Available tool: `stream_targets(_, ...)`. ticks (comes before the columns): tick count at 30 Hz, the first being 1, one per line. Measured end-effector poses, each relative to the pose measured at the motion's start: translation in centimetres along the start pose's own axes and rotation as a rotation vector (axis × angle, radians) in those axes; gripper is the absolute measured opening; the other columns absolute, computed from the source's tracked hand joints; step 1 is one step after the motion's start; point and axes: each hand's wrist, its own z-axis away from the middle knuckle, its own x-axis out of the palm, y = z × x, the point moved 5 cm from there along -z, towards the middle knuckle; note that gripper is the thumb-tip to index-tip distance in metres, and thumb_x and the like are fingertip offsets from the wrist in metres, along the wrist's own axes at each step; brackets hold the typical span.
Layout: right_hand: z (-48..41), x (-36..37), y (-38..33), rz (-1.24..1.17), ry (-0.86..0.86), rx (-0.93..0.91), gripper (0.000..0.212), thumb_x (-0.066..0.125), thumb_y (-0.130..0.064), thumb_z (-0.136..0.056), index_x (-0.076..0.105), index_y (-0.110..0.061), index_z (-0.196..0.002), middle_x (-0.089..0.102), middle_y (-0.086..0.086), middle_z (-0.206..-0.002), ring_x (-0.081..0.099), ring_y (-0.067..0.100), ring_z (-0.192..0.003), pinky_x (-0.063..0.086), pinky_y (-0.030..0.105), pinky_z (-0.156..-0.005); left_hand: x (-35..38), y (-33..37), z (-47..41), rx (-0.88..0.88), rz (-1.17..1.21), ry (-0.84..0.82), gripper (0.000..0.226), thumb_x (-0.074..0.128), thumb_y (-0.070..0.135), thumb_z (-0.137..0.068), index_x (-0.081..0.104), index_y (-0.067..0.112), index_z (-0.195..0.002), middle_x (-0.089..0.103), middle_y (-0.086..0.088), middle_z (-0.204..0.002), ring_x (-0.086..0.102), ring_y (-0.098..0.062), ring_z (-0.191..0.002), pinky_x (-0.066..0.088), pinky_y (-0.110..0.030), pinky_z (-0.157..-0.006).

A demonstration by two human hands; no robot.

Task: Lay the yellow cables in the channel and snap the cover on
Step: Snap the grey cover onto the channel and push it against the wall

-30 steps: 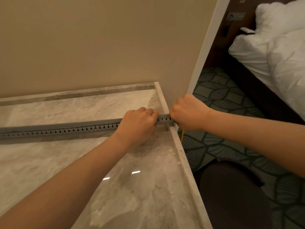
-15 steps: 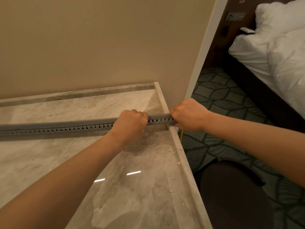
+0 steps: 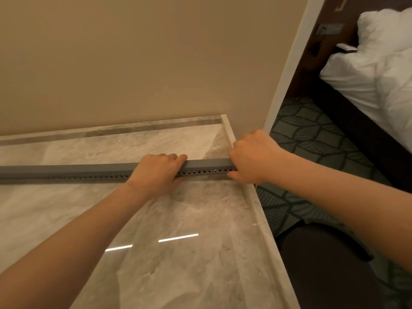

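A long grey cable channel (image 3: 73, 171) with a row of small holes along its near side lies across the marble table (image 3: 182, 253), its cover on top. My left hand (image 3: 157, 172) is clamped over the channel a little left of its right end. My right hand (image 3: 252, 158) grips that right end at the table's right edge. A short bit of yellow cable (image 3: 256, 186) shows just below my right hand, hanging off the edge. The cables inside the channel are hidden.
A beige wall (image 3: 145, 59) stands behind the table. To the right the floor has patterned carpet (image 3: 312, 139), a bed with white bedding (image 3: 374, 70), and a dark round seat (image 3: 323, 264) beside the table's right edge.
My left hand has slid leftward along the channel, away from my right hand, exposing more of the channel between them. My right hand stays at the end.
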Motion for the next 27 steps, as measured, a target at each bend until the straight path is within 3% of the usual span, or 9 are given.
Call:
stream_targets(3, -1.5, -0.9, -1.6, -0.161, 0.115, -0.056, 0.053, 0.033, -0.060, -0.089, 0.059, -0.015, -0.092, 0.060, 0.004, -0.085, 0.050, 0.022, -0.076, 0.032, 0.032, -0.059, 0.4, -2.4, 1.3, 0.032, -0.014, -0.046, 0.034, 0.038, 0.048, -0.094, 0.041, 0.023, -0.117, 0.059, 0.004, -0.104, 0.060, -0.019, -0.087, 0.037, -0.030, -0.054)
stream_targets(6, -3.5, -0.6, -3.2, -0.289, 0.173, -0.078, 0.056, 0.032, -0.063, -0.088, 0.059, -0.016, -0.104, 0.062, 0.005, -0.096, 0.056, 0.025, -0.089, 0.037, 0.033, -0.064, 0.7, -3.6, 2.2, 0.054, -0.043, -0.056, 0.034, 0.033, 0.049, -0.095, 0.040, 0.022, -0.114, 0.055, 0.004, -0.106, 0.056, -0.017, -0.091, 0.034, -0.027, -0.057)
stream_targets(11, -5.4, 0.7, -5.2, -0.511, 0.236, -0.128, 0.049, 0.042, -0.060, -0.087, 0.057, -0.014, -0.093, 0.055, 0.004, -0.087, 0.051, 0.020, -0.077, 0.042, 0.034, -0.062, 1.6, -3.8, 2.1, 0.079, 0.052, -0.051, 0.031, 0.037, 0.045, -0.095, 0.040, 0.019, -0.111, 0.051, 0.000, -0.104, 0.052, -0.018, -0.089, 0.040, -0.029, -0.072)
stream_targets(14, -6.2, 1.1, -4.5, -0.509, 0.324, -0.132, 0.051, 0.044, -0.059, -0.087, 0.058, -0.010, -0.089, 0.056, 0.006, -0.083, 0.047, 0.020, -0.071, 0.034, 0.030, -0.059, 1.6, -4.4, 1.0, 0.090, 0.081, -0.062, 0.027, 0.038, 0.043, -0.096, 0.039, 0.019, -0.108, 0.051, -0.001, -0.101, 0.049, -0.018, -0.082, 0.036, -0.027, -0.066)
stream_targets(19, -8.1, 1.2, -3.1, -0.495, 0.377, -0.131, 0.052, 0.045, -0.058, -0.087, 0.058, -0.007, -0.090, 0.058, 0.009, -0.085, 0.053, 0.025, -0.077, 0.041, 0.036, -0.065, 1.6, -5.8, -1.0, 0.099, 0.086, -0.072, 0.024, 0.037, 0.040, -0.097, 0.038, 0.019, -0.107, 0.050, -0.001, -0.099, 0.033, -0.014, -0.071, 0.028, -0.026, -0.064)
stream_targets(27, -11.7, 0.9, 0.0, -0.499, 0.504, -0.117, 0.046, 0.056, -0.048, -0.086, 0.059, -0.003, -0.090, 0.061, 0.015, -0.089, 0.056, 0.032, -0.081, 0.046, 0.040, -0.067, 1.9, -8.3, -4.9, 0.032, 0.044, 0.006, 0.025, 0.041, 0.038, -0.096, 0.040, 0.016, -0.106, 0.052, -0.005, -0.103, 0.053, -0.024, -0.087, 0.029, -0.028, -0.065)
